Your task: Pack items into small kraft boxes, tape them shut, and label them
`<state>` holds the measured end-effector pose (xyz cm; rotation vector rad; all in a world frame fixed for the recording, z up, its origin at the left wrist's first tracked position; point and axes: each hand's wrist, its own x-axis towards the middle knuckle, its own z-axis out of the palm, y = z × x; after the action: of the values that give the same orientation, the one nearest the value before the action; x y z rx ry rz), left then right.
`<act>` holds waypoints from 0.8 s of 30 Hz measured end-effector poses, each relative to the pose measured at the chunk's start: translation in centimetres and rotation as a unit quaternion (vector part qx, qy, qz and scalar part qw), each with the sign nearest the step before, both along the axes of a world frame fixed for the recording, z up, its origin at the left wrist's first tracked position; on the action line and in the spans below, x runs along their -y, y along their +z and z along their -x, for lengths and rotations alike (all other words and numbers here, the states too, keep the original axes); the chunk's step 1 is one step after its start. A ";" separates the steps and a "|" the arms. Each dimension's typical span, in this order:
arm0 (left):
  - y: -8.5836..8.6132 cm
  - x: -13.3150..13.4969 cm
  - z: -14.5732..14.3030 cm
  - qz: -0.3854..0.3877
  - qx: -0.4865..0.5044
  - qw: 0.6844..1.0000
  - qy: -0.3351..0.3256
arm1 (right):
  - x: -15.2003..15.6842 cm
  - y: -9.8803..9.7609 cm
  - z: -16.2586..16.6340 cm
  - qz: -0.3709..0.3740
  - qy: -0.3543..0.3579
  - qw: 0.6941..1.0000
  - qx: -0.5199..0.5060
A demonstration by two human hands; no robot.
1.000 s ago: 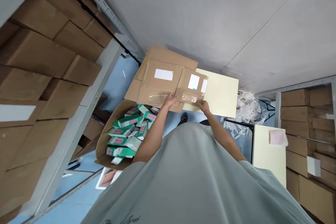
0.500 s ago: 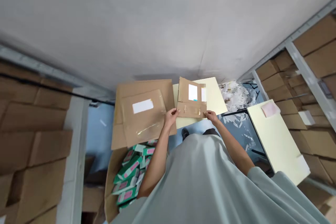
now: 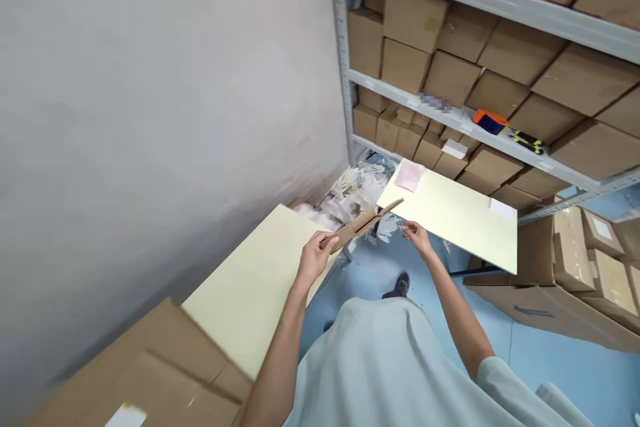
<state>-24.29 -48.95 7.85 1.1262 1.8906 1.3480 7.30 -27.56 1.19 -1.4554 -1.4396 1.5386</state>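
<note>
A folded piece of brown cardboard [image 3: 361, 223], seen nearly edge-on, is gripped at its near left end by my left hand [image 3: 315, 257]. It is over the gap between the two pale tables, its far end tilted up to the right. My right hand [image 3: 417, 238] is apart from the cardboard, just right of it above the blue floor. Its fingers are loosely bent and a little apart, with nothing clearly visible in them.
A pale yellow table [image 3: 250, 287] is at my left, with a large carton [image 3: 165, 353] beyond its left end. White paper scraps [image 3: 357, 190] are heaped in the corner. Another pale table [image 3: 460, 217] bears a pink sheet [image 3: 410, 176]. Box-filled shelves [image 3: 475, 123] stand behind it.
My view has swung right toward the shelves. The cardboard has left the table and turned edge-on. My right hand has let go of it, while my left hand keeps its grip.
</note>
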 end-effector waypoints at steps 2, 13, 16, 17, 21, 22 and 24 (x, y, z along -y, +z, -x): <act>1.1 -4.3 -2.4 0.012 -0.014 0.998 -0.065 | -3.5 0.0 -4.1 -0.027 -0.040 0.999 0.003; 1.4 -26.8 -15.6 0.054 -0.017 0.978 -0.202 | -13.3 1.0 -21.5 -0.109 -0.090 0.989 0.032; 0.1 -32.2 -18.0 0.048 -0.014 0.984 -0.169 | -14.4 0.7 -23.2 -0.104 -0.147 0.982 0.059; -0.4 -33.8 -18.6 0.049 -0.009 0.986 -0.162 | -14.8 0.5 -23.5 -0.099 -0.163 0.979 0.066; -2.7 -39.8 -20.0 0.047 0.018 0.984 -0.171 | -16.4 -0.1 -23.3 -0.074 -0.221 0.968 0.093; -3.1 -41.1 -20.3 0.043 0.024 0.982 -0.181 | -16.8 -0.1 -23.1 -0.065 -0.234 0.965 0.102; -3.6 -43.3 -20.5 0.034 0.030 0.978 -0.205 | -17.5 0.1 -22.5 -0.041 -0.259 0.957 0.128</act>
<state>-3.74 -5.67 4.25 1.3340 1.5392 1.0648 29.78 -10.02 1.26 -1.8471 -1.1123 0.9837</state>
